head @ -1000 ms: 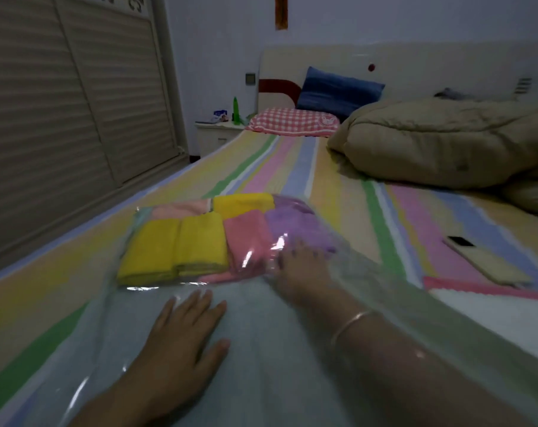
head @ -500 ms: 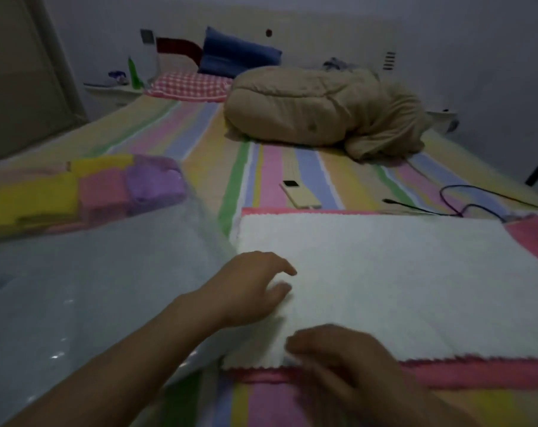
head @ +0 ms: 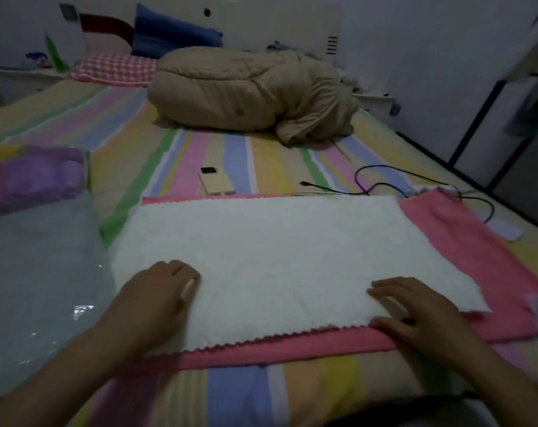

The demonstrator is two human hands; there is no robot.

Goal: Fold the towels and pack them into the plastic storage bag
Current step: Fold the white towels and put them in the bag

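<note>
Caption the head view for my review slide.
Left hand and right hand at the near edge of a white towel spread over a pink towel, beside the plastic storage bag.
</note>
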